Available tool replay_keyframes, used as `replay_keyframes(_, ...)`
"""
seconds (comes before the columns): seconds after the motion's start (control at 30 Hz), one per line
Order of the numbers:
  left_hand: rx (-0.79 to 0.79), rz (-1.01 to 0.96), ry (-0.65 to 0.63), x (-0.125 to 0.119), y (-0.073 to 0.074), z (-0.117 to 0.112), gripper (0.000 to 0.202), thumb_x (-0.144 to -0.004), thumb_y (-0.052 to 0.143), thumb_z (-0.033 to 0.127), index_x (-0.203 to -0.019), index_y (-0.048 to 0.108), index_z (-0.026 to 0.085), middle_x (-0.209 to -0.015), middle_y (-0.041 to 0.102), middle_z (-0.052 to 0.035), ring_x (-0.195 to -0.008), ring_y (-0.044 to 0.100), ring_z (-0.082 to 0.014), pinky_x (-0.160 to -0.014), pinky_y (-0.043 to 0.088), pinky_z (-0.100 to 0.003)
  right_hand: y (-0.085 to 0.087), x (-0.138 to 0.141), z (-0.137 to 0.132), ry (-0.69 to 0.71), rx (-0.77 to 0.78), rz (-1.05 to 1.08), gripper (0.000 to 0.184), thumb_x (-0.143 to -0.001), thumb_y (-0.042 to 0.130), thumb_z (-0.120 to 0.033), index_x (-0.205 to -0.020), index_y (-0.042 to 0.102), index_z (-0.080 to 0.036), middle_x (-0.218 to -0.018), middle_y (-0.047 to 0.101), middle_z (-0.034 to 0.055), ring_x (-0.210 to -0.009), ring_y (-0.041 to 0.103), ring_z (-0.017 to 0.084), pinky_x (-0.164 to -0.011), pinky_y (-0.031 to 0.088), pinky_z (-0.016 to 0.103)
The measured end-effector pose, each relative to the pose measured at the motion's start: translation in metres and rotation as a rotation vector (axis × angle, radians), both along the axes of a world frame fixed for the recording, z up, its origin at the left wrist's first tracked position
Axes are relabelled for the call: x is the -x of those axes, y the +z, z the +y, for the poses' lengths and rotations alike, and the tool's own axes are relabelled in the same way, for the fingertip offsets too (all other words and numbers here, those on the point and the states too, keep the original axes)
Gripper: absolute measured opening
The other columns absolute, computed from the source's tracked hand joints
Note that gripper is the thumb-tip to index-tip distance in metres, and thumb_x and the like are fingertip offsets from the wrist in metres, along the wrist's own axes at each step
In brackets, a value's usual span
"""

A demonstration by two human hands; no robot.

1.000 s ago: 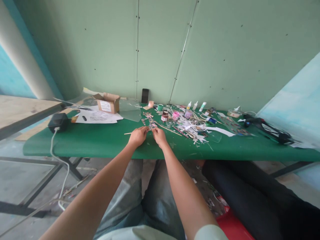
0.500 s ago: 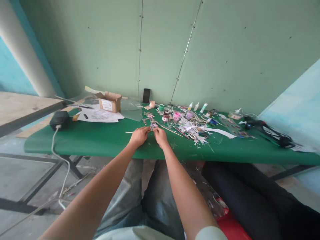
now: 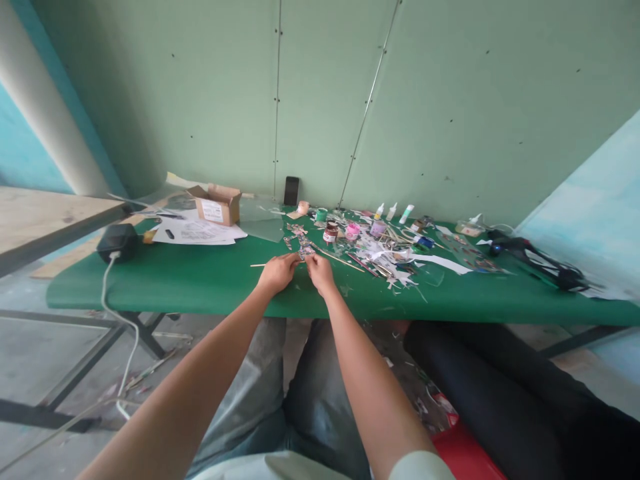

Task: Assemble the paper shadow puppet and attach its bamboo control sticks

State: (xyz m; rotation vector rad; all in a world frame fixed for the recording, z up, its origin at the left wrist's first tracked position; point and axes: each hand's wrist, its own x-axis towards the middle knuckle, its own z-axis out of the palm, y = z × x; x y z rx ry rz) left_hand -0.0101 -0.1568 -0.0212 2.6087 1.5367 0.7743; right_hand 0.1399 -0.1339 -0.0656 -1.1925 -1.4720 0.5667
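Note:
Close together over the front of the green table (image 3: 200,280), both my hands have their fingers closed. My left hand (image 3: 278,273) grips a thin wooden stick (image 3: 257,265), whose pale end pokes out to the left. My right hand (image 3: 320,270) pinches a small mottled, multicoloured piece (image 3: 305,251) that shows just beyond the fingertips. What lies between the fingers is mostly hidden. More patterned cut-out pieces (image 3: 297,229) lie just behind the hands. To the right, another thin stick (image 3: 343,261) rests on the table.
Beyond my right hand stand a dark red paint jar (image 3: 331,233) and a pink jar (image 3: 353,231), beside heaped paper scraps (image 3: 393,257). A cardboard box (image 3: 219,205) and printed sheets (image 3: 197,230) lie left. A phone (image 3: 291,191) leans on the wall. Another person's dark-clothed leg (image 3: 480,380) is at right.
My hands keep nearly the same place and closed grip. The view has shifted very slightly; nothing else visibly moved.

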Motion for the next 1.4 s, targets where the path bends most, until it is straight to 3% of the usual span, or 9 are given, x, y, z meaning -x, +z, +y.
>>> replay_keyframes(0.8, -0.005, -0.010, 0.023, -0.0005, -0.0001, -0.0005, 0.025, -0.097, 0.043, 0.022, -0.112, 0.064, 0.022, -0.113, 0.072, -0.0071, -0.101, 0.067, -0.0236, -0.087, 0.048, -0.033, -0.0031, -0.0006, 0.0031, 0.008, 0.026, 0.009, 0.043, -0.090, 0.043, -0.058, -0.069, 0.057, -0.022, -0.053, 0.052, -0.0011, -0.055, 0.051, 0.018, -0.057, 0.043, 0.028)
replay_keyframes(1.4, 0.038, -0.026, 0.031, -0.0002, 0.0016, -0.0018, 0.029, -0.097, 0.042, 0.022, -0.116, 0.064, 0.024, -0.116, 0.070, -0.0057, -0.102, 0.067, -0.0217, -0.082, 0.049, -0.028, -0.0023, 0.0001, 0.0026, 0.008, 0.030, 0.006, 0.043, -0.089, 0.043, -0.058, -0.062, 0.048, -0.024, -0.050, 0.046, -0.0027, -0.052, 0.046, 0.017, -0.053, 0.038, 0.027)
